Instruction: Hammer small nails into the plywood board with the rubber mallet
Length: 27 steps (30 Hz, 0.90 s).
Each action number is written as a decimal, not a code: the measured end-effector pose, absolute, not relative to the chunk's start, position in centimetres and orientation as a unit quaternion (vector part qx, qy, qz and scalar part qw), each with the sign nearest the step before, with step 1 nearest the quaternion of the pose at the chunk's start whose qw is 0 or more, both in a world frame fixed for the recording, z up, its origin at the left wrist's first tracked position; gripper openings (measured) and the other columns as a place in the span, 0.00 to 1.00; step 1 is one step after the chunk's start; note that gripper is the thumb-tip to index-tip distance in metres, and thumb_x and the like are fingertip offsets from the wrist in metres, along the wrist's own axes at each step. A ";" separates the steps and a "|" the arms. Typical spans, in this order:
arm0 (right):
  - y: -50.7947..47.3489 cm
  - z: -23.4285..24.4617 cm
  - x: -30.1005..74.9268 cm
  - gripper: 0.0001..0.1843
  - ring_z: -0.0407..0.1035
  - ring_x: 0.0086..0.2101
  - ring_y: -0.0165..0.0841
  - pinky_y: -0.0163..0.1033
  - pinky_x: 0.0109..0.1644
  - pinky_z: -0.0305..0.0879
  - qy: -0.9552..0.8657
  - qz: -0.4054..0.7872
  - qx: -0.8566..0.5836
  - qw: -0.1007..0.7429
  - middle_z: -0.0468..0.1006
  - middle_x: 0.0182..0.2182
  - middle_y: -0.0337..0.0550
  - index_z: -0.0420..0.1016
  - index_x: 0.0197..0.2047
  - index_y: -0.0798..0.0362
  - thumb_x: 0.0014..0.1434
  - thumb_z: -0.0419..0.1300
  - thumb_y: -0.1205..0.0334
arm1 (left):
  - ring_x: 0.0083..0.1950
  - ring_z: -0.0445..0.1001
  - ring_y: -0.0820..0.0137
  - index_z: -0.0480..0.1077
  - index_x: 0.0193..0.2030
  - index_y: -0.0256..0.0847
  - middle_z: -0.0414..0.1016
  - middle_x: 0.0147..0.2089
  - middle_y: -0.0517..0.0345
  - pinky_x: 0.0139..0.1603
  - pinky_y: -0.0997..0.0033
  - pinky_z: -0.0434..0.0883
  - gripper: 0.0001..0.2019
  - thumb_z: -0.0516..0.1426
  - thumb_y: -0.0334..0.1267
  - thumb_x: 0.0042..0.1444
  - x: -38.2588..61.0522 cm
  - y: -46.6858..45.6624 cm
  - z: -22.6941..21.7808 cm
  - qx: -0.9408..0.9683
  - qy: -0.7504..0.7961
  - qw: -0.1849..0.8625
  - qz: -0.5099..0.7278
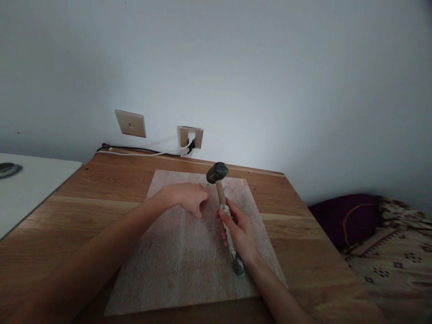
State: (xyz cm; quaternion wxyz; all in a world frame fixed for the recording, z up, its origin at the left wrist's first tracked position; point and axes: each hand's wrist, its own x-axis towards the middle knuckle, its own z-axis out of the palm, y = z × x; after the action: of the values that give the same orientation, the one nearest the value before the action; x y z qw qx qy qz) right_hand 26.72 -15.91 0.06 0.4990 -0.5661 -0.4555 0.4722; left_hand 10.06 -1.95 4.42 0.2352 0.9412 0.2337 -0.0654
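My right hand (pixel 240 231) is wrapped round the worn, paint-spotted handle of a mallet (pixel 221 193) with a black head. The mallet's head points away from me and is tilted up above a pale wooden board (pixel 162 270). Left of the mallet, my left hand (pixel 191 198) is low over the board with its fingers curled together and pointing down; what they hold, if anything, is hidden. A small metal piece, perhaps a nail or screw (pixel 209 226), is on the board between my hands. Small thin marks or bits show near the board's far edge, too small to name.
The board lies on a brown wooden tabletop (pixel 303 252) against a wall. A wall socket (pixel 199 135) holds plugs, with white and black cables (pixel 145 152) along the table's back edge. A white surface (pixel 37 180) adjoins at left; patterned fabric (pixel 388 261) lies at right.
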 end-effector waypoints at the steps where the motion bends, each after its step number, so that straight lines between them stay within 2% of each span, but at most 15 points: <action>1: -15.9 0.1 26.7 0.28 0.59 0.14 0.25 0.29 0.12 0.60 -0.459 0.475 -0.566 0.495 0.68 0.19 0.29 0.77 0.49 0.53 0.60 0.67 0.37 | 0.27 0.66 0.68 0.75 0.22 0.41 0.71 0.24 0.61 0.28 0.68 0.59 0.07 0.68 0.31 0.43 9.9 -1.7 4.4 0.941 0.229 0.243 -0.050; 4: -15.9 0.1 26.7 0.27 0.58 0.13 0.25 0.28 0.12 0.60 -0.461 0.477 -0.563 0.493 0.66 0.18 0.28 0.77 0.49 0.52 0.60 0.67 0.38 | 0.29 0.70 0.68 0.73 0.22 0.41 0.73 0.26 0.62 0.30 0.69 0.62 0.07 0.65 0.27 0.43 9.0 -0.4 4.6 0.938 0.213 0.273 0.000; 10: -16.0 0.0 26.5 0.28 0.61 0.15 0.22 0.28 0.12 0.60 -0.452 0.484 -0.553 0.506 0.75 0.30 0.35 0.77 0.54 0.53 0.60 0.68 0.41 | 0.29 0.72 0.70 0.74 0.27 0.42 0.75 0.26 0.64 0.32 0.71 0.61 0.04 0.59 0.29 0.48 5.9 2.6 5.3 0.916 0.279 0.284 0.055; 14: -16.0 -0.1 26.4 0.29 0.60 0.14 0.22 0.28 0.11 0.61 -0.450 0.484 -0.556 0.504 0.74 0.29 0.34 0.77 0.54 0.54 0.59 0.68 0.41 | 0.30 0.71 0.70 0.74 0.28 0.41 0.75 0.27 0.63 0.32 0.71 0.61 0.04 0.59 0.29 0.48 4.8 3.6 4.7 0.909 0.308 0.268 0.086; 21: -16.0 -0.1 26.4 0.30 0.61 0.14 0.23 0.29 0.11 0.62 -0.443 0.486 -0.559 0.505 0.76 0.30 0.35 0.76 0.54 0.53 0.58 0.69 0.40 | 0.32 0.78 0.67 0.82 0.30 0.41 0.82 0.30 0.59 0.35 0.70 0.64 0.10 0.59 0.27 0.47 4.7 4.8 2.8 0.905 0.317 0.274 0.072; 27: -16.0 0.0 26.4 0.29 0.60 0.14 0.22 0.28 0.12 0.61 -0.453 0.489 -0.554 0.498 0.75 0.29 0.35 0.78 0.55 0.54 0.59 0.68 0.41 | 0.33 0.78 0.67 0.83 0.32 0.40 0.83 0.31 0.58 0.37 0.70 0.66 0.11 0.58 0.26 0.48 5.6 4.1 3.4 0.915 0.287 0.280 0.051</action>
State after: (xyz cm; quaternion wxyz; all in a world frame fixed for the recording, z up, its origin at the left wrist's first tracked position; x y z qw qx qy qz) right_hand 26.39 -15.97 -0.03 0.4984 -0.5541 -0.4531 0.4893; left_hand 5.56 4.05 3.37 0.2797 0.9147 0.2874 0.0508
